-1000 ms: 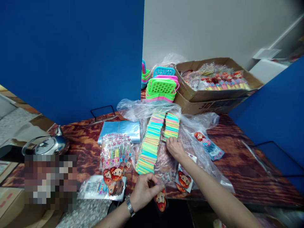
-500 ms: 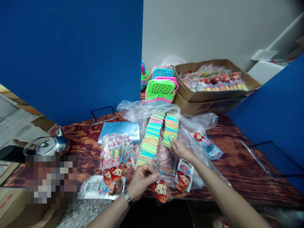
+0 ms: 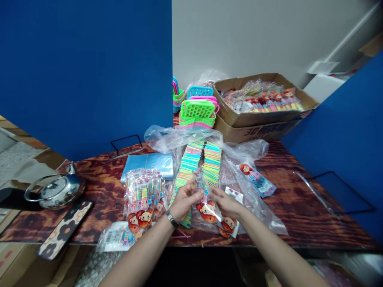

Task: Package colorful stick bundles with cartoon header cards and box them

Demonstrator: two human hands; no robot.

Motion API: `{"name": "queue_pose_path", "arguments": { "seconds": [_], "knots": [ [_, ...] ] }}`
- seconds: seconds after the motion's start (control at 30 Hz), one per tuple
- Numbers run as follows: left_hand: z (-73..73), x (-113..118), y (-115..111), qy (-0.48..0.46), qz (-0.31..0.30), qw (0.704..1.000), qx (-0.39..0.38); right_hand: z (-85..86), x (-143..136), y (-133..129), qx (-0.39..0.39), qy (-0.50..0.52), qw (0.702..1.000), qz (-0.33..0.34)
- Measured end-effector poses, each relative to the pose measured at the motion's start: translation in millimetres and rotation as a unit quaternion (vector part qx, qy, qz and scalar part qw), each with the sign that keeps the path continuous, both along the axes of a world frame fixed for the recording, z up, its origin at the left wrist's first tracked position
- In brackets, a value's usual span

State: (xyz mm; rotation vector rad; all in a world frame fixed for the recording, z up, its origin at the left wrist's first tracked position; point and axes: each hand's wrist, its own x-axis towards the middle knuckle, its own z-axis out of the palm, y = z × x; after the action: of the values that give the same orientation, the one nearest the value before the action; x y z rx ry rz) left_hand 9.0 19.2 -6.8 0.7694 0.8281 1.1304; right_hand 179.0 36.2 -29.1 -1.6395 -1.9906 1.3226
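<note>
A clear plastic bag with a red-haired cartoon head (image 3: pixel 207 211) hangs between my hands above the table's front edge. My left hand (image 3: pixel 186 200) pinches its left side, thumb against fingers. At its right side, my right hand (image 3: pixel 226 202) is closed on the bag's edge; whether sticks are in those fingers is hidden. Behind them, two rows of thin coloured sticks (image 3: pixel 191 159) lie on clear plastic sheeting. A stack of filled bags (image 3: pixel 144 193) is left of my left hand. More printed bags (image 3: pixel 231 225) lie just below my right hand.
Blue plastic sleeves (image 3: pixel 148 165) lie at the back left. A kettle (image 3: pixel 56 191) and a flower-patterned phone (image 3: pixel 66 230) are at far left. Coloured baskets (image 3: pixel 197 109) and an open carton (image 3: pixel 239 118) stand behind. Another printed bag (image 3: pixel 259 181) lies right.
My right hand has moved from the sticks down and toward me to the bag. My left hand has raised the bag slightly. The view has shifted a little.
</note>
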Motion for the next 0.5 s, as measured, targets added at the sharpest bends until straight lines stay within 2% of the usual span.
{"name": "queue_pose_path", "arguments": {
  "seconds": [0.07, 0.13, 0.27, 0.5],
  "knots": [
    [0.1, -5.1, -0.9, 0.014, 0.019, 1.000, 0.018, 0.6, 3.9, 18.1, 0.068, -0.142, 0.987, 0.002],
    [-1.5, -10.1, -3.3, 0.031, 0.027, 0.999, 0.021, -1.0, 5.7, 36.1, 0.090, -0.215, 0.972, -0.008],
    [-7.9, -16.0, -11.8, 0.041, 0.028, 0.999, -0.005, -8.5, 2.4, 56.1, 0.106, -0.291, 0.951, -0.009],
    [-12.7, -17.4, -16.4, 0.019, 0.031, 0.999, -0.024, -13.8, 0.6, 58.4, 0.143, -0.342, 0.928, 0.021]
  ]
}}
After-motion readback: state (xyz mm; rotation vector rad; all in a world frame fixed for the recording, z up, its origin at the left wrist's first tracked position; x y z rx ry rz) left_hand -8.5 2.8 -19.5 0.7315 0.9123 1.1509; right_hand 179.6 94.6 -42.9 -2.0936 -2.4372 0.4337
